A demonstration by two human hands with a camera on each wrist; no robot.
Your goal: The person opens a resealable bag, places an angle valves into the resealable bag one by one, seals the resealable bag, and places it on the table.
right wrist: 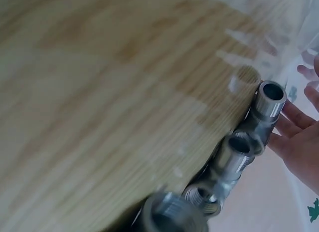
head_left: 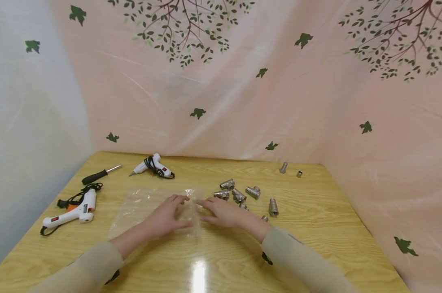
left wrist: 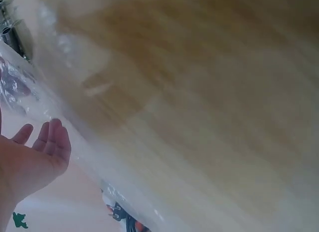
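Note:
A clear plastic bag (head_left: 136,205) lies flat on the wooden table. Over its right part is my left hand (head_left: 165,218), thumb and fingers spread apart and lightly bent. My right hand (head_left: 222,212) reaches in from the other side, its fingertips at the bag's right edge. In the left wrist view the left hand (left wrist: 37,164) shows relaxed fingers beside the plastic. Metal pipe fittings (head_left: 239,196) lie just beyond the right hand, several of them tee-shaped. The right wrist view shows fittings (right wrist: 232,157) close to the right hand (right wrist: 301,142), partly covering its fingers.
Two white glue guns (head_left: 78,211) with black cords lie on the left and at the back left. Near them is a black-handled screwdriver (head_left: 96,176). A single fitting (head_left: 273,206) stands farther right, and two small metal pieces (head_left: 283,167) sit at the back right.

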